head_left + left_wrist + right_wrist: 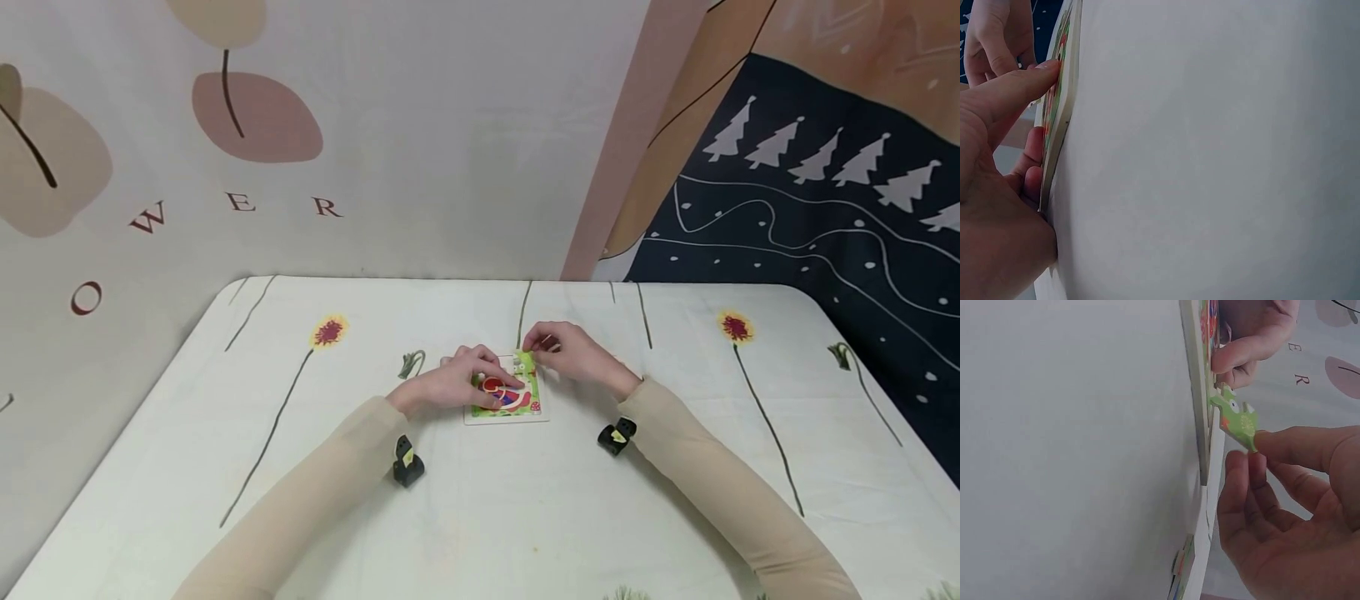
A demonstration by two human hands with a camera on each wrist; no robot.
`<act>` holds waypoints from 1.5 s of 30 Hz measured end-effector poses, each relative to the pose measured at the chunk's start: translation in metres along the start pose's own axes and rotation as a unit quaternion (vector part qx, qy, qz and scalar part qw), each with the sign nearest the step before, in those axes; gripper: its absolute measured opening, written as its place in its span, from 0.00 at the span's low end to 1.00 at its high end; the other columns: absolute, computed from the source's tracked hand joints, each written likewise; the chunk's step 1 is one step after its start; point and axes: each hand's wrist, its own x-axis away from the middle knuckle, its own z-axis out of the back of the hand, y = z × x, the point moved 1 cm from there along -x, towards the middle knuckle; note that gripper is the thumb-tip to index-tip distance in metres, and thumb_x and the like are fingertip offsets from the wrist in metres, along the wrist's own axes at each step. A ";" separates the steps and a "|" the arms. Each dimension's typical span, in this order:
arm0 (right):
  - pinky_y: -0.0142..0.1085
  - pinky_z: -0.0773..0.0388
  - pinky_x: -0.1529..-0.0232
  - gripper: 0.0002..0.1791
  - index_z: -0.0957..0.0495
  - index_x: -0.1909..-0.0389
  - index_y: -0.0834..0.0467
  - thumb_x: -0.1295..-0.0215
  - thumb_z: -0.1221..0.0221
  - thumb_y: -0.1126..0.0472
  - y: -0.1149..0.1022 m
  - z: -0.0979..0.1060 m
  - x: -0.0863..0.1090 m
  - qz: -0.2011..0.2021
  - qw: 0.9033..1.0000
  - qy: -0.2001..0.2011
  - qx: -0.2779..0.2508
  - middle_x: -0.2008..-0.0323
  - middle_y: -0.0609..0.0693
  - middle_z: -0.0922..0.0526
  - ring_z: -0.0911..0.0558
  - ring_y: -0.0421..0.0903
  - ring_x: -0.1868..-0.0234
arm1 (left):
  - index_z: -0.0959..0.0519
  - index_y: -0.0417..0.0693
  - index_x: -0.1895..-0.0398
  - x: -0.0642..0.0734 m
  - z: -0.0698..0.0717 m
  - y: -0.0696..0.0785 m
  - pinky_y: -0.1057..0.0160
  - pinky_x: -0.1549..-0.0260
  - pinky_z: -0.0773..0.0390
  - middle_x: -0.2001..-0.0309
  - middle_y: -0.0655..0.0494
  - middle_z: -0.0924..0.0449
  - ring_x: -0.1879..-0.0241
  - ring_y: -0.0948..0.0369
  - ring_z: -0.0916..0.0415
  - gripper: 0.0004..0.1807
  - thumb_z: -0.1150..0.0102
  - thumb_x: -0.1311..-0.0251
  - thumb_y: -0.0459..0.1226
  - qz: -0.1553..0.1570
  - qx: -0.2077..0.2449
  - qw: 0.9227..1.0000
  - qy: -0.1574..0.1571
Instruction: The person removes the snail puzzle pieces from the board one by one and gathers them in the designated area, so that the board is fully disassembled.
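Note:
A small picture puzzle board with a pale wooden rim lies at the middle of the table. Its face shows red, blue and green parts. My left hand rests on the board from the left, its fingers spread and pressing on the picture. At the board's upper right, my right hand pinches a green puzzle piece with printed eyes between thumb and fingertips. The piece tilts up, one end at the board's face; whether it touches the board I cannot tell. My left hand covers part of the picture.
Another flat, colourful piece or board lies on the table past the right hand, mostly hidden in the head view. A white cloth printed with flowers covers the table. Printed fabric hangs behind its far edge.

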 end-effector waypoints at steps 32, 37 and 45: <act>0.41 0.25 0.54 0.06 0.17 0.56 0.65 0.28 0.41 0.70 0.001 0.014 0.015 -0.028 0.998 0.026 -0.041 0.56 0.57 0.16 0.20 0.53 0.55 | 0.14 0.56 0.41 0.002 0.000 0.001 0.38 0.39 0.47 0.39 0.50 0.30 0.41 0.51 0.39 0.20 0.31 0.38 0.39 0.002 -0.001 1.000 -0.001; 0.42 0.24 0.52 0.06 0.17 0.56 0.65 0.28 0.41 0.70 0.004 0.019 0.023 -0.021 0.999 0.030 -0.039 0.57 0.57 0.16 0.19 0.52 0.55 | 0.14 0.57 0.41 0.002 0.000 0.002 0.40 0.39 0.46 0.38 0.49 0.31 0.39 0.51 0.40 0.21 0.31 0.37 0.39 0.005 -0.007 1.000 -0.004; 0.40 0.24 0.57 0.06 0.17 0.56 0.66 0.28 0.41 0.70 0.015 0.034 0.036 -0.033 0.997 0.052 -0.043 0.57 0.58 0.16 0.18 0.53 0.55 | 0.14 0.58 0.40 0.002 0.000 0.003 0.41 0.39 0.46 0.37 0.50 0.31 0.39 0.51 0.40 0.21 0.31 0.37 0.39 0.008 -0.007 1.000 -0.003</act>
